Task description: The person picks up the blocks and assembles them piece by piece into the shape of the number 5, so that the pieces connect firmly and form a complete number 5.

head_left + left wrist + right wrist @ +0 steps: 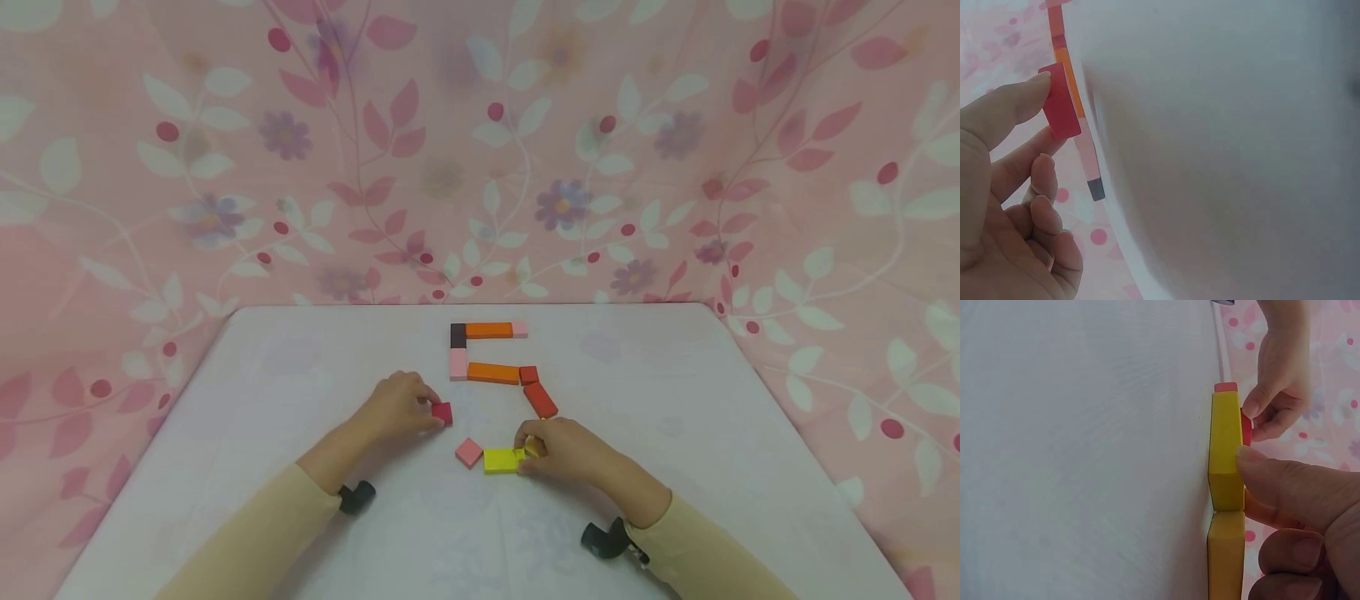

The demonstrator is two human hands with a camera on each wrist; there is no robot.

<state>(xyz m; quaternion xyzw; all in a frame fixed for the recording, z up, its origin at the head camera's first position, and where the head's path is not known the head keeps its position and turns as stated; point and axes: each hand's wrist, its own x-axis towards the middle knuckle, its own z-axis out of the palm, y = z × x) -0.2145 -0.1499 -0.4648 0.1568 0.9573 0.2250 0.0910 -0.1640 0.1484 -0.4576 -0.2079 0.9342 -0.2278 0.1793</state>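
My left hand (401, 406) pinches a crimson block (442, 414) between thumb and index finger; in the left wrist view the block (1061, 103) shows its flat side, the other fingers loosely curled. With thumb and index finger my right hand (566, 450) holds the right end of a yellow block (503, 462). In the right wrist view that yellow block (1225, 434) meets an orange-yellow block (1225, 553) end to end; the fingers partly cover both in the head view. A salmon-pink block (469, 452) lies turned cornerwise at the yellow block's left.
Farther back, a curving row of blocks lies on the white table (360, 342): a pink block (520, 330), orange block (489, 330), black block (458, 336), light pink block (458, 364), second orange block (492, 373), small red block (528, 375) and red-orange block (540, 400).
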